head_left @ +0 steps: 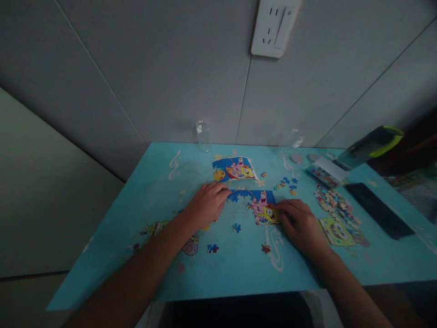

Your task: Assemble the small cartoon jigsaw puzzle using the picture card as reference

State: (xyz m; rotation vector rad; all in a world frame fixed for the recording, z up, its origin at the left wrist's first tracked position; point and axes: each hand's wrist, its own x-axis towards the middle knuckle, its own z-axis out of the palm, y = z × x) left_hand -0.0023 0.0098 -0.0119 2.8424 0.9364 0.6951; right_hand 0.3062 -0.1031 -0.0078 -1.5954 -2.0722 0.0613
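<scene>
A partly assembled jigsaw puzzle (262,208) lies flat on the light-blue table, with a pink starfish and a yellow sponge cartoon figure at its right and a thin blue strip along its top. My left hand (212,197) has its fingers pinched together at the strip's left end; the fingertips partly hide what they hold. At the puzzle's right edge, my right hand (297,222) rests with thumb and fingers closed on the border. Just beyond lies a picture sheet (234,169) with the same scene. Below the strip sit a loose blue piece (236,228) and a blue-and-red piece (213,248).
Several blue pieces (286,183) lie right of the sheet, and a bigger pile of pieces (336,205) farther right. Around them are a dark flat strip (378,209), a small box (327,172) and a tipped bottle (368,146). A clear jar (203,135) stands near the wall.
</scene>
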